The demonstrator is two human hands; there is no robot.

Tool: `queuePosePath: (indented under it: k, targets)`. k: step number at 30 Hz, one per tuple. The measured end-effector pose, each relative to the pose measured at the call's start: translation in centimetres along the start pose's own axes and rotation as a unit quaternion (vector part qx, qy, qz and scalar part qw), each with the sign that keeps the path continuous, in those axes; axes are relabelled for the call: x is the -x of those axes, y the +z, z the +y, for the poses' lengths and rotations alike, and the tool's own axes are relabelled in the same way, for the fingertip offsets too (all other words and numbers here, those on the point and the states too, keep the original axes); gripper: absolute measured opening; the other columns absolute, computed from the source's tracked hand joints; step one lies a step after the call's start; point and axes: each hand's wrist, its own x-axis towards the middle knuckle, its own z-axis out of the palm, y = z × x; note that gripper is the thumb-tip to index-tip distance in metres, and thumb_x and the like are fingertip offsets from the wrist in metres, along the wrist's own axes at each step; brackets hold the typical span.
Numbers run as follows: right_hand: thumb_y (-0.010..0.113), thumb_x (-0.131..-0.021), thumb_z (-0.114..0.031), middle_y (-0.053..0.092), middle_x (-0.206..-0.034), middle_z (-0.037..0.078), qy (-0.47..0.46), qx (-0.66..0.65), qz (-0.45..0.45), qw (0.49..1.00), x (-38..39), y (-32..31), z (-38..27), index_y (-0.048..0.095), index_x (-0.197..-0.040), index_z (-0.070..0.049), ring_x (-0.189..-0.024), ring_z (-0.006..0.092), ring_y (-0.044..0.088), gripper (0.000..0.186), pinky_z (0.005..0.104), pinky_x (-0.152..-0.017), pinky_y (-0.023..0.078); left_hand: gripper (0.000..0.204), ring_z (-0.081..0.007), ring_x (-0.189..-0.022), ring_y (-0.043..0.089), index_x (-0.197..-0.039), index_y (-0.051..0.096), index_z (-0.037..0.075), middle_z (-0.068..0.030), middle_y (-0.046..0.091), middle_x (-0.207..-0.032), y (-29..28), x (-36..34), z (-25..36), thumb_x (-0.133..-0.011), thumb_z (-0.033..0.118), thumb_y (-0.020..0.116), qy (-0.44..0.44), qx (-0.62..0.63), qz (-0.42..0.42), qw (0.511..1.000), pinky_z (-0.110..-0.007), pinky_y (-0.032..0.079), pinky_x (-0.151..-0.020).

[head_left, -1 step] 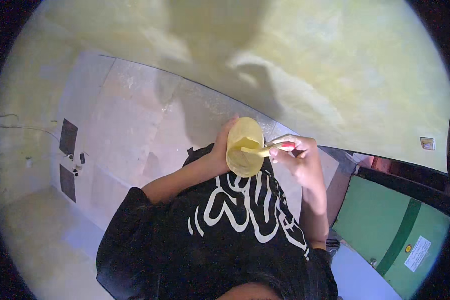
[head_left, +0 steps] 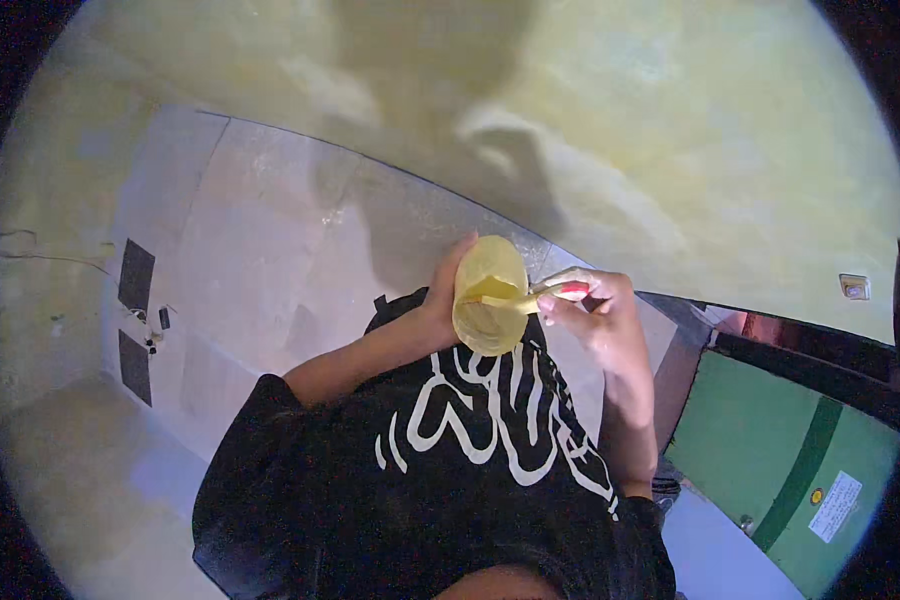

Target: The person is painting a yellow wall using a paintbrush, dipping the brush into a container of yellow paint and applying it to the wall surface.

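My left hand (head_left: 444,290) is wrapped round the left side of a pale yellow cylindrical container (head_left: 491,262), tilted so that its open mouth shows. Its inside is coated with yellow paint. In my right hand (head_left: 606,312) a paintbrush (head_left: 528,303) is pinched near the red end of its yellowish handle. The brush reaches leftward into the container's mouth, its bristle end against or close to the inner wall. Whether it touches there I cannot tell. Both hands are in front of my black shirt (head_left: 370,500) with white lettering, and the left fingertips are mostly hidden behind the container.
A yellow-painted wall (head_left: 670,130) rises ahead, with a switch plate (head_left: 854,287) on its right part. Pale floor tiles (head_left: 260,220) spread to the left, where two dark mats (head_left: 136,274) and some cables lie. A green door (head_left: 760,430) is at the right.
The paintbrush has shifted very slightly to the left inside the container. Both hands keep their grips in nearly the same place.
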Motion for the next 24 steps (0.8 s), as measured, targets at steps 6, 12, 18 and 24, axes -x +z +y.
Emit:
queuePosePath:
  k: [6, 12, 18, 24]
  targets:
    - [0.075, -0.084, -0.007, 0.073, -0.078, 0.005, 0.026, -0.014, -0.030, 0.999, -2.2, -2.9, 0.2, 0.073, -0.087, 0.002, -0.066, 0.0101, 0.062, 0.009, 0.0245, -0.063, 0.048, 0.057, -0.0314, -0.103, 0.062, -0.117, 0.058, 0.010, -0.0139, 0.063, -0.110, -0.3, -3.2, -0.8, -0.092, 0.061, 0.050, -0.018, 0.009, 0.009, 1.000, -0.048, 0.049, -0.094]
    - [0.077, -0.082, -0.008, 0.070, -0.076, 0.003, 0.051, 0.008, -0.036, 0.998, -3.5, -5.1, -0.2, 0.073, -0.087, 0.001, -0.067, 0.0094, 0.061, 0.011, 0.0244, -0.064, 0.048, 0.058, -0.0312, -0.102, 0.061, -0.116, 0.058, 0.010, -0.0133, 0.063, -0.111, 1.0, -4.9, -0.6, -0.091, 0.062, 0.051, -0.038, 0.008, -0.006, 0.999, -0.048, 0.049, -0.092]
    - [0.073, -0.082, 0.001, 0.072, -0.078, 0.007, 0.028, 0.042, -0.044, 0.998, -4.5, -5.3, -2.0, 0.074, -0.090, 0.001, -0.069, 0.0120, 0.065, 0.008, 0.0262, -0.065, 0.051, 0.057, -0.0306, -0.102, 0.062, -0.117, 0.058, 0.008, -0.0135, 0.063, -0.111, 0.9, -5.9, -0.1, -0.094, 0.060, 0.048, -0.037, 0.046, 0.008, 0.998, -0.048, 0.050, -0.091]
    - [0.076, -0.081, -0.011, 0.073, -0.087, 0.014, -0.063, 0.254, 0.029, 0.965, -1.7, -4.4, -6.3, 0.073, -0.098, -0.005, -0.078, 0.0267, 0.068, 0.018, 0.0342, -0.071, 0.052, 0.062, -0.0320, -0.111, 0.060, -0.126, 0.054, 0.008, -0.0156, 0.062, -0.119, 2.3, -5.6, 0.6, -0.096, 0.061, 0.042, -0.037, 0.054, -0.041, 0.997, -0.048, 0.046, -0.101]
